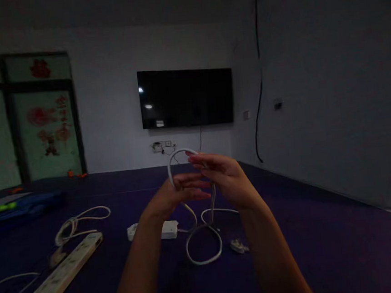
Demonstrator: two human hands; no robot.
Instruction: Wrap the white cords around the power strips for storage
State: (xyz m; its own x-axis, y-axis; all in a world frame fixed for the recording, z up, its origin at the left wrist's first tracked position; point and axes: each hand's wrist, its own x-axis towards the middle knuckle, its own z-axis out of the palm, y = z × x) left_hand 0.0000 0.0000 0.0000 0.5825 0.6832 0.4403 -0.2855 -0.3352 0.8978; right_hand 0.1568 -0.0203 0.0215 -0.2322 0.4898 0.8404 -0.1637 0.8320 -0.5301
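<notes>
Cable (205, 263) partly behind R hand (226, 175)

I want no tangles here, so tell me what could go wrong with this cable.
The white cable might tangle: slack loops lie below the fingers. Pulling could drag the partly hidden power strip, whose cord runs into those loops. The plug, lying near the right forearm, might get knocked.
</notes>
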